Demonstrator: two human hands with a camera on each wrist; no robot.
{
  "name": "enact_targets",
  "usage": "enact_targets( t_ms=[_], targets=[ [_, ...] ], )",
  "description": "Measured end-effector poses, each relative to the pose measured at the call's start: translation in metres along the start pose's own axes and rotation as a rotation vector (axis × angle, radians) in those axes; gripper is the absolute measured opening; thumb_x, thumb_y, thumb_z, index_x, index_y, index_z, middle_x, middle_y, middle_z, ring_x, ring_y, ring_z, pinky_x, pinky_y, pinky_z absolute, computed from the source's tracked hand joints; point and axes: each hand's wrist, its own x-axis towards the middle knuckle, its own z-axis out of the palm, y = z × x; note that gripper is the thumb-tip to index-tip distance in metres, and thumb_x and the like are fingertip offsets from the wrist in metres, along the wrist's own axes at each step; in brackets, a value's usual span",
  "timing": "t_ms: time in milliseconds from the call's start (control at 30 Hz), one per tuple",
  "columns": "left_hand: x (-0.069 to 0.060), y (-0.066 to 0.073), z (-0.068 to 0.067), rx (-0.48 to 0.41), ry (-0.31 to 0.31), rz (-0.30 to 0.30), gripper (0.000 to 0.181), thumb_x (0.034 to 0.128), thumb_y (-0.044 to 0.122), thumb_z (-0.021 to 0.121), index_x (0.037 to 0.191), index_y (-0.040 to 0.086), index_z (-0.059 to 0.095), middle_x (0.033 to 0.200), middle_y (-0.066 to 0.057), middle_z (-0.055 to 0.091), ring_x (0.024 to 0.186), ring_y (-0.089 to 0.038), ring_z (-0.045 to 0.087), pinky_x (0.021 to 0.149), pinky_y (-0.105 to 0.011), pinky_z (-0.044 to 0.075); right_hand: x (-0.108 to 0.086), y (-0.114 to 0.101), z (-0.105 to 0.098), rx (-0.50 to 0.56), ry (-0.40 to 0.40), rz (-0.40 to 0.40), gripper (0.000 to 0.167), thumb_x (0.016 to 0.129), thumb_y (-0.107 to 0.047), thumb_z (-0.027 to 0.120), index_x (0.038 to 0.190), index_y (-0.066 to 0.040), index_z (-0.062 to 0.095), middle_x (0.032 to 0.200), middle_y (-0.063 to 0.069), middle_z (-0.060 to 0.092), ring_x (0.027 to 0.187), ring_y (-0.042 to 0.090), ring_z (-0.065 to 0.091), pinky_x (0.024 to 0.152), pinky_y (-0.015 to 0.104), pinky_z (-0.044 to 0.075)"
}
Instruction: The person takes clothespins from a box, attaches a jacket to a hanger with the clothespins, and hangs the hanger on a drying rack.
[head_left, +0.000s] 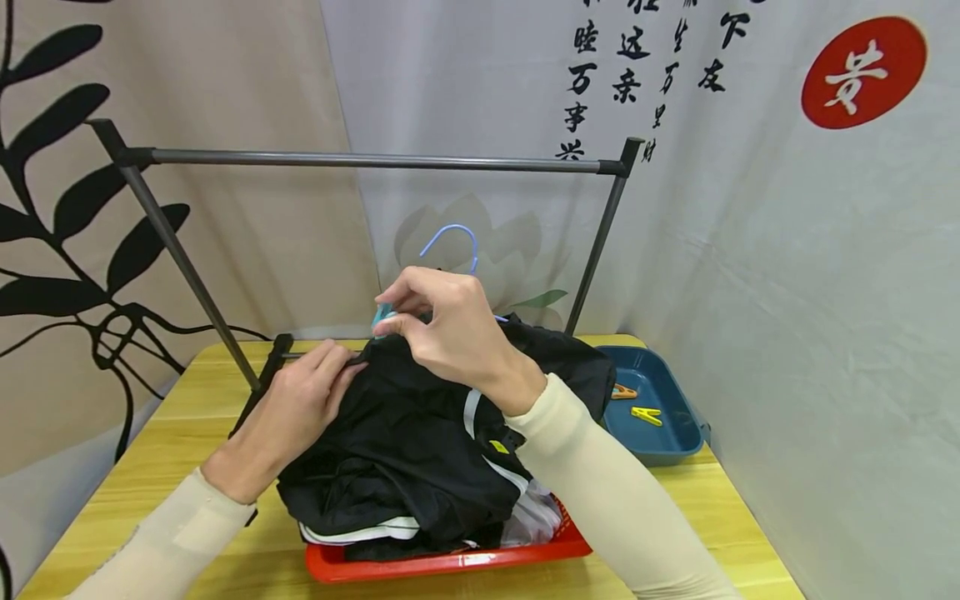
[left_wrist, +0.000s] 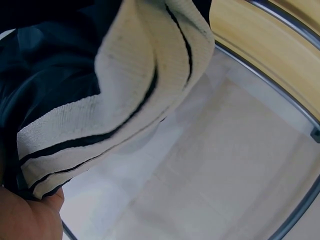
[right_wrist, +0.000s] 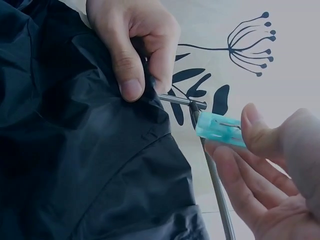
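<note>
In the head view, a black garment (head_left: pixel 405 433) with white bands lies bunched in the middle. My left hand (head_left: pixel 311 392) pinches its upper left edge between thumb and fingers. The left wrist view shows ribbed trim (left_wrist: pixel 65 122), white with dark stripes, beside that hand (left_wrist: pixel 30 217). A teal clothespin (right_wrist: pixel 217 129) is held between the thumb and fingers of my right hand (head_left: pixel 457 333), close to the garment's edge but apart from it in the right wrist view. Behind the right hand rises the blue hook of a hanger (head_left: pixel 457 227); the rest is mostly hidden.
A grey metal rack (head_left: pixel 375 160) spans the back of the wooden table (head_left: pixel 180 425). Under the garment sits a red basket (head_left: pixel 450 567) with white cloth (head_left: pixel 532 517). At right, a blue tray (head_left: pixel 667 446) holds a yellow clothespin (head_left: pixel 647 415) and an orange one (head_left: pixel 624 392).
</note>
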Motion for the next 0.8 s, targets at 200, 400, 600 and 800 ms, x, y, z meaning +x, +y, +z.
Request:
enact_targets(
  t_ms=[200,400,600,800],
  targets=[
    [-0.001,-0.001,0.000,0.004,0.010,0.007,0.046,0.1269,0.035,0.044,0.106,0.000,0.065,0.089,-0.007,0.058,0.067,-0.011,0.052,0.056,-0.027,0.046,0.003,0.000,0.004,-0.017,-0.013,0.030,0.010,0.097,0.011,0.087,0.100,0.003,0.082,0.094,0.013,0.088,0.082,0.013,0.087,0.077,0.018,0.066],
    [-0.001,-0.003,0.001,0.004,0.019,0.022,0.046,0.1274,0.035,0.043,0.106,0.000,0.065,0.088,-0.006,0.057,0.066,-0.010,0.050,0.056,-0.025,0.045,0.006,0.000,0.007,-0.071,-0.047,0.018,0.012,0.097,0.013,0.086,0.096,0.002,0.083,0.091,0.012,0.088,0.082,0.013,0.088,0.076,0.014,0.064],
    [0.002,-0.003,0.002,0.011,0.031,0.041,0.045,0.1276,0.033,0.045,0.105,-0.001,0.065,0.086,-0.006,0.055,0.065,-0.009,0.047,0.056,-0.023,0.041,0.011,0.002,0.015,-0.214,-0.116,-0.045,0.009,0.098,0.009,0.087,0.095,0.001,0.082,0.092,0.008,0.088,0.083,0.015,0.086,0.076,0.011,0.058],
    [0.004,-0.001,0.004,0.007,0.035,0.046,0.045,0.1276,0.033,0.046,0.107,-0.002,0.065,0.085,-0.006,0.054,0.064,-0.009,0.046,0.056,-0.021,0.040,0.011,0.001,0.019,-0.358,-0.193,-0.041,0.010,0.101,0.008,0.083,0.098,-0.002,0.083,0.097,0.006,0.088,0.086,0.017,0.085,0.080,0.020,0.063]
  ],
)
